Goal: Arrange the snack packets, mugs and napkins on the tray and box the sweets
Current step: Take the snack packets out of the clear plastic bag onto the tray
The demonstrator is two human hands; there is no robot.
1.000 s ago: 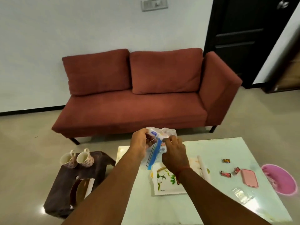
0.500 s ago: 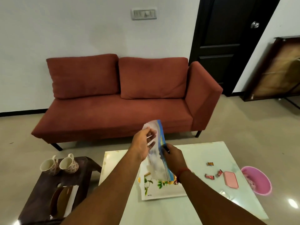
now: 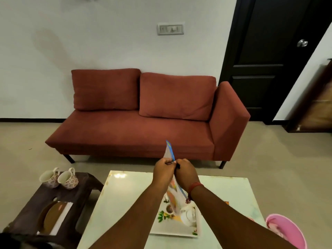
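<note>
Fingers of the left hand (image 3: 164,170) and right hand (image 3: 185,172) are pinching a clear, blue-edged snack packet (image 3: 170,151) between them, above the worktop's (image 3: 125,194) far edge. Its print is blurring, unreadable. The floral tray (image 3: 172,229) is lying below, mid-worktop; two mugs (image 3: 59,178) are standing on a dark side table (image 3: 71,194).

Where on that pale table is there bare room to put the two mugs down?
The table's left half, between its left edge and the tray, is bare. So is the far right part, beyond the right forearm. The middle is crowded: both hands, left hand and right hand, hold a packet above the tray.
</note>
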